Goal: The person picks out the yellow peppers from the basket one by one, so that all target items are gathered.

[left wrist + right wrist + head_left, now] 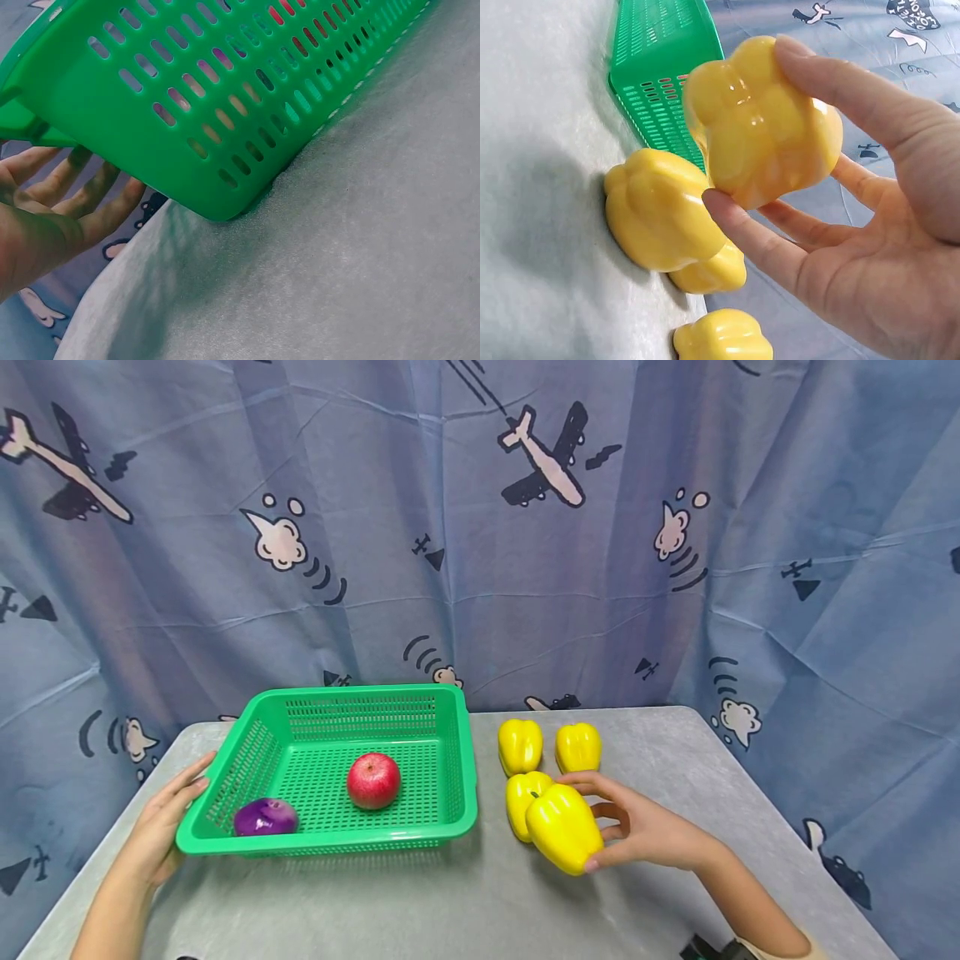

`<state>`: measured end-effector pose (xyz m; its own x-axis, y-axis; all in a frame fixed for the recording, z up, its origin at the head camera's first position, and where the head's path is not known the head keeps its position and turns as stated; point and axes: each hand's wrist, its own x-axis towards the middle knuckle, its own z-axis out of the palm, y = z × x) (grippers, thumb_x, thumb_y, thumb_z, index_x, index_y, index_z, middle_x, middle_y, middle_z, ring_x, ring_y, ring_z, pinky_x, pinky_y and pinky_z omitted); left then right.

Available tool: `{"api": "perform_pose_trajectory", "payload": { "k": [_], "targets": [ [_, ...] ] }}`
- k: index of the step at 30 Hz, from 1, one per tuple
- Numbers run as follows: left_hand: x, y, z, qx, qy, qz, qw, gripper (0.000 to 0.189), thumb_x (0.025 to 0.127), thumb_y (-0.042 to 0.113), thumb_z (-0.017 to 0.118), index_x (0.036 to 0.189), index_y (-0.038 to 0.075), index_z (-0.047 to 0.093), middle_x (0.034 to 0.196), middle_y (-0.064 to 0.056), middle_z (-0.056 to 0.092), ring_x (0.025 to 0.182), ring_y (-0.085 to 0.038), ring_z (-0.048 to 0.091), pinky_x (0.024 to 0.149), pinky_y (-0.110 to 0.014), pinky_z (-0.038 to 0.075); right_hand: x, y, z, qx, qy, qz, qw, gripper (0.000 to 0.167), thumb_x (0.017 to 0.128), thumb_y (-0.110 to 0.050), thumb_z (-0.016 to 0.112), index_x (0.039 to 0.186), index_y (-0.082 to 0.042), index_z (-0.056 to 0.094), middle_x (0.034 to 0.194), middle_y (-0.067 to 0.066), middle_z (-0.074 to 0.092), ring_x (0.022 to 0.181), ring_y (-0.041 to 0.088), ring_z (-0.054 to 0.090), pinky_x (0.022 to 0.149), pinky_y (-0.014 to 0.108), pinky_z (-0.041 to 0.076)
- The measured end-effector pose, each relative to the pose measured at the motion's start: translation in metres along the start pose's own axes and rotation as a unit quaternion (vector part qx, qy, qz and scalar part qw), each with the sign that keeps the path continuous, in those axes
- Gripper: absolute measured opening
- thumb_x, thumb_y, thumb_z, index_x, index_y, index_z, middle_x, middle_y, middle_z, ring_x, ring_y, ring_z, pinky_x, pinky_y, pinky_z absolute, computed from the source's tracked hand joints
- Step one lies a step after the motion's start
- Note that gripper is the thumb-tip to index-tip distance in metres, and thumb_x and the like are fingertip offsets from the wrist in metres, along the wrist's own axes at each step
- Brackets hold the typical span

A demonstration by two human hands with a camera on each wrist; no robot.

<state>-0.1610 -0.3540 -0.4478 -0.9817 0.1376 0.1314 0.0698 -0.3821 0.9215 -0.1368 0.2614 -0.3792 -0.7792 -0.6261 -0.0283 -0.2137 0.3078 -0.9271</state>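
My right hand pinches a yellow bell pepper between thumb and fingers, lifted above the table in the right wrist view. Another yellow bell pepper stands just behind the held one, partly covered by it in the head view. Along the left side of a green plastic basket, my left hand touches the rim with its fingers extended. In the left wrist view, those fingers lie against the underside of the rim. Inside the basket are a red apple and a shiny purple onion.
Two more yellow bell peppers stand farther back, one on the left and one on the right. All rest on a grey table. A blue curtain with printed airplanes hangs right behind the table.
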Motion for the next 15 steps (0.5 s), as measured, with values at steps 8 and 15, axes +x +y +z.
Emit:
{"api": "perform_pose_trajectory", "payload": {
  "k": [8,15],
  "targets": [
    [0.000,0.000,0.000,-0.005,-0.003,0.001,1.0000,0.055,0.114,0.003,0.032,0.133,0.034,0.073,0.111,0.003,0.077,0.086,-0.014,0.078,0.068,-0.030,0.066,-0.007,0.007,-0.002,-0.002,0.032,0.013,0.9994,0.084,0.087,-0.008,0.087,0.155,-0.001,0.039,0.161,0.029,0.033,0.131,0.048,0.047,0.095,0.033,0.062],
    [0.000,0.000,-0.001,-0.002,-0.003,-0.001,1.0000,0.055,0.114,0.003,0.032,0.133,0.034,0.073,0.112,0.004,0.077,0.088,-0.013,0.077,0.069,-0.029,0.066,-0.011,0.012,-0.002,0.010,0.058,0.035,0.9977,0.090,0.087,-0.009,0.088,0.157,0.002,0.033,0.160,0.030,0.034,0.130,0.047,0.048,0.094,0.032,0.061]
  ]
}}
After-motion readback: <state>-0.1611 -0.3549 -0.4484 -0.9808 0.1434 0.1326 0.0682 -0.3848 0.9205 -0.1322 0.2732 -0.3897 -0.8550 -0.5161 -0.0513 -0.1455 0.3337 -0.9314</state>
